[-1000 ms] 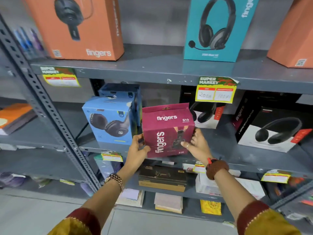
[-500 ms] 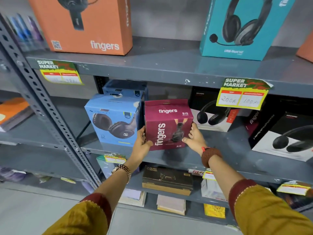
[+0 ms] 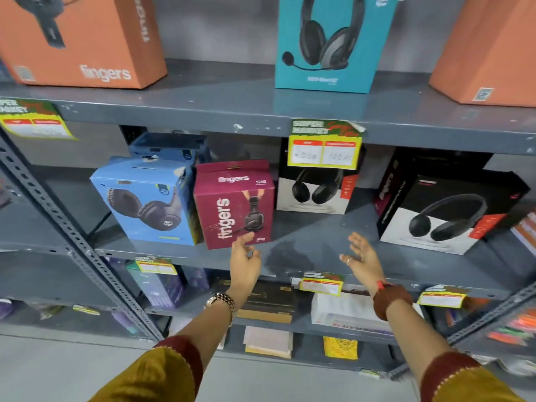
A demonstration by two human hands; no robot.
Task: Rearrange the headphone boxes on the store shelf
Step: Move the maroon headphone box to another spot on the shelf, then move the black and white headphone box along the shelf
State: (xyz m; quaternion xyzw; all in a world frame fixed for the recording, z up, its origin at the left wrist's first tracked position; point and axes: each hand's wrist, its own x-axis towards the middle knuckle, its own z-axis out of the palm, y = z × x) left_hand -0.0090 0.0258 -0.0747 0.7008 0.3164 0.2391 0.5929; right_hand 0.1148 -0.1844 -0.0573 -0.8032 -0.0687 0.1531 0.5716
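On the middle shelf (image 3: 319, 242) we saw the blue headphone box (image 3: 148, 201) standing upright at the left, with a second blue box (image 3: 165, 147) behind it. Touching its right side stood the maroon "fingers" box (image 3: 232, 203), upright near the shelf's front edge and turned slightly to one side.

Our left hand (image 3: 245, 261) hung in front of that maroon box's lower right corner, fingers loosely spread and holding nothing; its fingertips overlapped the box in our view, but we could not tell whether they touched it. A gold watch (image 3: 220, 303) sat on that wrist.

Further right and deeper on the shelf stood a black-and-white headphone box (image 3: 314, 192), partly behind a yellow price tag (image 3: 324, 146) hanging from the shelf above. Our right hand (image 3: 362, 259) floated above a bare stretch of the shelf, palm open and fingers spread, empty, well apart from any box, with a red band (image 3: 391, 303) on the wrist.

At the far right sat a larger black-and-white headphone box (image 3: 446, 210), angled toward us. On the top shelf stood an orange box (image 3: 81, 39) at the left, a teal headset box (image 3: 333, 44) in the middle, and another orange box (image 3: 490, 50) at the right.
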